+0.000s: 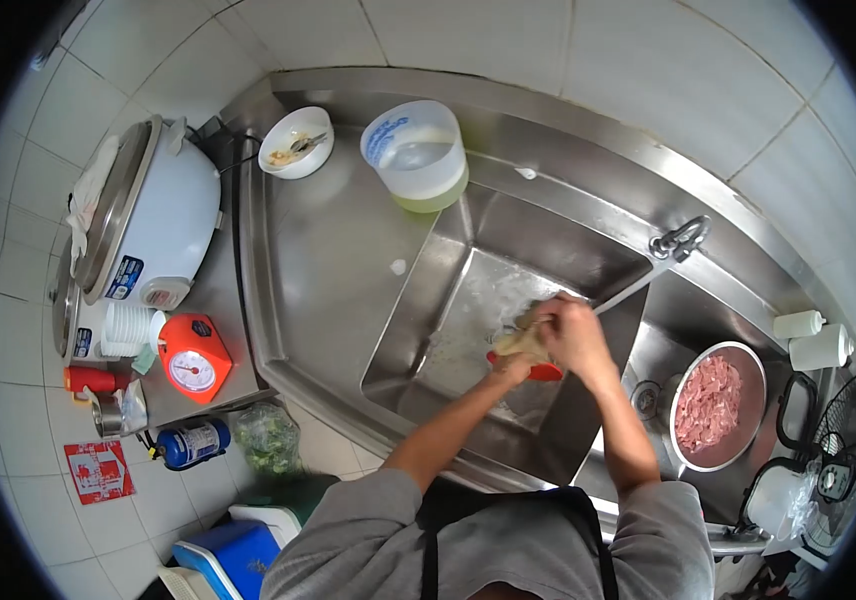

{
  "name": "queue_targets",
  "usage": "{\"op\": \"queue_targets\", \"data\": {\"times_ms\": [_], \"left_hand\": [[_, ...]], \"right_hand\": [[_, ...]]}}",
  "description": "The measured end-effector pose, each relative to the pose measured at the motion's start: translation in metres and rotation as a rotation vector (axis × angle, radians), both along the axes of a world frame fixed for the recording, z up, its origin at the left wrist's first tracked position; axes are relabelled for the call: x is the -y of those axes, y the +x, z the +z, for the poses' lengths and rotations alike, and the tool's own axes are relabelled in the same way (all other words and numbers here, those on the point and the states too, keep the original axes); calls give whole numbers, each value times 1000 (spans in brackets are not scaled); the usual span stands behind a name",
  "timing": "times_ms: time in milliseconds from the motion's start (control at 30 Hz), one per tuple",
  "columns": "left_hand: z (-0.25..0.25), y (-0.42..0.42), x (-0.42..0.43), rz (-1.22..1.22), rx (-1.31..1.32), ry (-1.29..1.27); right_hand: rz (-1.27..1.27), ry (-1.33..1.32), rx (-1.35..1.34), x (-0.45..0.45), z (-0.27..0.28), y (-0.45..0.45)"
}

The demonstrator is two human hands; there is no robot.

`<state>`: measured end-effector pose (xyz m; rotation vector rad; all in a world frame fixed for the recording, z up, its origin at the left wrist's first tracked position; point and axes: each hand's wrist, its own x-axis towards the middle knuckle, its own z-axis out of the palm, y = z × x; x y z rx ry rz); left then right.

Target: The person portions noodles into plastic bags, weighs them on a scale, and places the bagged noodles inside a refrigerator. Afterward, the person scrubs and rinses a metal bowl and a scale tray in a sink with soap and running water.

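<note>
Over the sink basin [456,310], both of my hands are close together around a pale beige, soft-looking thing [521,343] whose kind I cannot make out. My left hand [514,368] is closed on its lower side. My right hand [572,333] bends over it from the right with curled fingers; what lies under those fingers is hidden. Just below the hands shows part of a red, rounded object [545,373], mostly covered. Wet patches and some foam lie on the basin floor. From the faucet [683,238] a whitish stream or spout slants down toward my right hand.
A metal bowl of raw sliced meat [756,425] sits in the right basin. On the left drainboard stand a white bucket [433,178] with yellowish-green liquid and a white bowl [308,165] with a spoon. Further left are an orange scale [210,345] and a large cooker [173,215].
</note>
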<state>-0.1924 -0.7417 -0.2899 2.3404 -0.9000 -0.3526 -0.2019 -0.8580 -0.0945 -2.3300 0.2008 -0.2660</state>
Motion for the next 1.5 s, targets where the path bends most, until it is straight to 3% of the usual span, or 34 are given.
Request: {"op": "queue_targets", "data": {"times_ms": [133,233,333,433,467,500,600,633,700,800,867,900,1033,1100,1133,1200,1267,1333,1367,1400,1433,1467,1500], "left_hand": [[-21,-6,-26,-94,-236,-271],[-30,-3,-49,-286,-450,-441],[-37,8,-66,-403,-554,-522],[-28,22,-74,-253,-309,-271],[-14,24,-72,-179,-197,-155],[31,37,-64,-281,-267,309],[28,45,-70,-257,-245,106],[16,45,-67,-248,-260,166],[16,44,-63,-252,-292,103],[31,52,-53,-236,-283,60],[41,50,-49,-231,-252,46],[37,52,-49,-225,-168,-114],[59,66,-33,-168,-232,153],[61,67,-15,-62,-231,144],[63,69,-4,-11,-306,114],[57,64,22,73,-382,49],[31,58,58,169,-549,-207],[11,44,87,246,-862,-526],[29,35,92,223,-817,-521],[37,35,96,300,-984,-574],[42,40,98,380,-1146,-623],[53,40,96,401,-1077,-578],[66,40,94,424,-1009,-529]], "right_hand": [[115,22,24,-105,-1,65],[367,-212,282,-182,-54,114],[353,-338,449,-197,-91,138],[382,-544,211,-156,-114,152],[301,-430,181,-136,-115,149],[219,-320,160,-113,-112,148],[-84,-485,224,-44,-92,160],[-175,-537,308,-24,-78,172],[-80,-617,280,14,-80,211],[44,-768,-33,52,-86,219],[-152,-670,-69,61,-98,194],[-269,-610,-47,66,-104,173],[-647,-528,155,99,-114,96],[-807,-399,177,92,-116,61],[-745,-386,154,93,-123,43],[-907,699,-82,68,-113,16],[-867,412,255,53,-169,-5],[-829,571,83,27,-151,-12],[-764,535,138,24,-208,-16],[-693,494,204,25,-263,-11],[-555,414,261,14,-239,-15],[-422,337,302,-9,-217,-29],[-394,379,-39,-19,-227,-47]]}}
